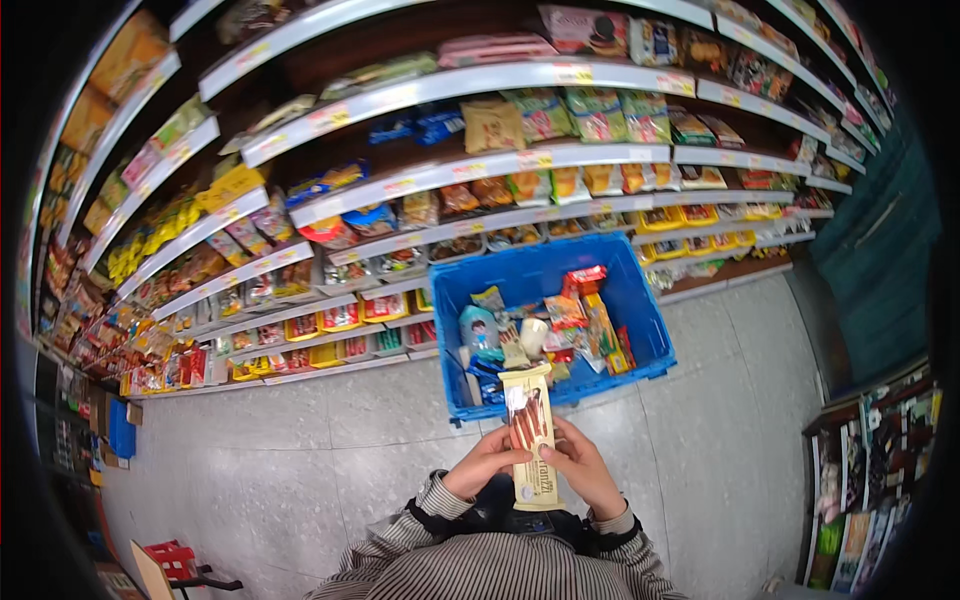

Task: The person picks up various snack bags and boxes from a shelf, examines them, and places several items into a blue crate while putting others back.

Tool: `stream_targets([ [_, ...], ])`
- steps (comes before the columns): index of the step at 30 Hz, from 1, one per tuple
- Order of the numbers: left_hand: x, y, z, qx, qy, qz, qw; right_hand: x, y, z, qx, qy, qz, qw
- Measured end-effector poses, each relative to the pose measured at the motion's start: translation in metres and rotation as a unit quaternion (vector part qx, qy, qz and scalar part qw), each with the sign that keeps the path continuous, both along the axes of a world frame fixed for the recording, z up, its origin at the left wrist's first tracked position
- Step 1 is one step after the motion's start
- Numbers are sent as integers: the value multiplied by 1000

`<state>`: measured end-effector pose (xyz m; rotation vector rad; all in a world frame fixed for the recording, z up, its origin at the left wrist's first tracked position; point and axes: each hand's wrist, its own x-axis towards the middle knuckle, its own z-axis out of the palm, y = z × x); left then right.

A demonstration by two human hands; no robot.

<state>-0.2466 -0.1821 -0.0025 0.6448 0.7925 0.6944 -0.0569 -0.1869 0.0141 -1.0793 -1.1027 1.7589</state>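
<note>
Both of my hands hold one long cream snack packet (534, 435) upright in front of my body. Its front bears a picture of chocolate sticks and some writing. My left hand (486, 460) grips the left edge, thumb across the front. On the opposite edge, my right hand (579, 465) also presses a thumb to the front; the fingers behind the packet are hidden. Just beyond the packet's top end is a blue plastic crate (559, 399), holding a light-blue pouch (480, 330), a white container (534, 337), a red packet (585, 280) and several other wrapped goods.
Store shelves (450, 82) of packaged snacks curve around the front and left. Grey floor tiles (300, 450) lie beneath me. At lower left is a red basket (171, 559); at lower right, another stocked rack (855, 487). A dark green surface (874, 247) stands at far right.
</note>
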Motion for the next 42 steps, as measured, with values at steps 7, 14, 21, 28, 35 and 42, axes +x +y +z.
stream_targets([
  [7, -47, -5, 0, 39, -16, 149, 988, -42, 7, 8, 73, -106, 65, 990],
  [14, -138, 9, 8, 234, 190, 377, 876, -96, 54, 4, -7, 13, 49, 999],
  [21, -214, 50, 54, 548, 543, -90, 630, -177, 94, -2, -63, -44, 122, 990],
  [28, -277, 135, 79, 627, 473, -122, 606, -196, 102, 14, -101, 90, 43, 990],
  [35, -319, 238, 224, 658, 632, 89, 401, -159, 84, 4, -23, 12, -49, 998],
  [42, -323, 331, 290, 694, 639, 91, 319, -138, 77, 4, -52, 31, -114, 992],
])
